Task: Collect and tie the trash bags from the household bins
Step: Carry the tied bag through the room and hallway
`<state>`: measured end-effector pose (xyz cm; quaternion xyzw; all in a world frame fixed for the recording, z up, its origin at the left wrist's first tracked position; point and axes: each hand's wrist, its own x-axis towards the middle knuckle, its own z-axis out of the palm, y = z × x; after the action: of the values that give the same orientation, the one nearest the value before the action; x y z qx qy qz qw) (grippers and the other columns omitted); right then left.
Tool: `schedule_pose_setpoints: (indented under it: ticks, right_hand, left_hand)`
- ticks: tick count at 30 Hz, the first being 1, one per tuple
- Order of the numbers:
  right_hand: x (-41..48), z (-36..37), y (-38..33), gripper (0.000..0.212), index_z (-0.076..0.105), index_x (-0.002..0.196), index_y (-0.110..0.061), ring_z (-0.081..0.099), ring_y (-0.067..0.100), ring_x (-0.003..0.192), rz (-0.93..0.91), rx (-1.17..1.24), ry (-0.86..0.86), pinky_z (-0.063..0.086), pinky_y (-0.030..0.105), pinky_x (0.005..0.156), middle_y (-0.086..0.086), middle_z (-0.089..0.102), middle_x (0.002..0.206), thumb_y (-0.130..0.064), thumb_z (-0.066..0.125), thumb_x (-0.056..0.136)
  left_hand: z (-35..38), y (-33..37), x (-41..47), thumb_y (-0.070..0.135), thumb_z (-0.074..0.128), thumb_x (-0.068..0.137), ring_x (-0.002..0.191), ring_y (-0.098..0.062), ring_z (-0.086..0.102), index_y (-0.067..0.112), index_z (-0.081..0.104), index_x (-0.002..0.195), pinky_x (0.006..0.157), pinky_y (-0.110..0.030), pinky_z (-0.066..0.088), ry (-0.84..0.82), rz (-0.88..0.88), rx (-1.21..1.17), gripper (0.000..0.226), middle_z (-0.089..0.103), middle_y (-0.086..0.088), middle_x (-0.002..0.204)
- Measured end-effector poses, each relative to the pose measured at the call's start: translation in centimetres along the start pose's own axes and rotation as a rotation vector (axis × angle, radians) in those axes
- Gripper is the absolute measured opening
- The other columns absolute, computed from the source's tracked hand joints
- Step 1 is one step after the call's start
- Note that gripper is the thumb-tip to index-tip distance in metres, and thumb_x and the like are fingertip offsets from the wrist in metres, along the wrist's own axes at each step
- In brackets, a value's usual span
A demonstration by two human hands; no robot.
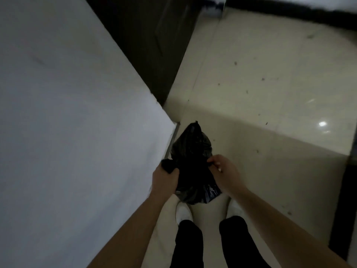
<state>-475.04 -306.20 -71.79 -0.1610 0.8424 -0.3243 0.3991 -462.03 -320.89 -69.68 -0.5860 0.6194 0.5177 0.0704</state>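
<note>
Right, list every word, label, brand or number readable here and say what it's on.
None: no text can be read.
The black trash bag, held by the left hand and right hand, shows no print; the white surface, floor and shoes bear no lettering in this dim, blurred view.

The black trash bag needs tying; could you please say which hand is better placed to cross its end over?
Probably the right hand: its fingers only pinch a thin edge of the black trash bag, while the left hand grips a gathered bunch, anchoring it.
</note>
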Motion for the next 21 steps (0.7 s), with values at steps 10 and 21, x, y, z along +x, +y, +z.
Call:
schedule_pose_setpoints:
  ticks: [10,21]
  right_hand:
    - [18.7,14.4,11.5,0.030,0.061,0.127,-0.020,0.064,0.023,0.102,-0.012,-0.052,-0.156,0.038,0.017,0.070,0.007,0.069,0.115,-0.015,0.046,0.101]
    - [15.5,11.1,10.2,0.043,0.046,0.144,-0.018,0.052,0.026,0.129,-0.024,-0.241,-0.239,0.041,0.033,0.105,0.007,0.053,0.144,-0.032,0.039,0.105]
  left_hand:
    - [7.4,-15.2,19.7,0.027,0.061,0.073,0.072,-0.022,0.059,0.002,0.061,0.078,0.064,-0.034,0.044,0.151,-0.157,-0.154,0.026,0.064,-0.012,0.077]
    - [4.7,-13.8,14.9,0.030,0.041,0.106,0.119,-0.024,0.054,0.014,0.057,0.131,0.094,-0.025,0.034,0.178,0.081,0.276,0.034,0.058,-0.008,0.132]
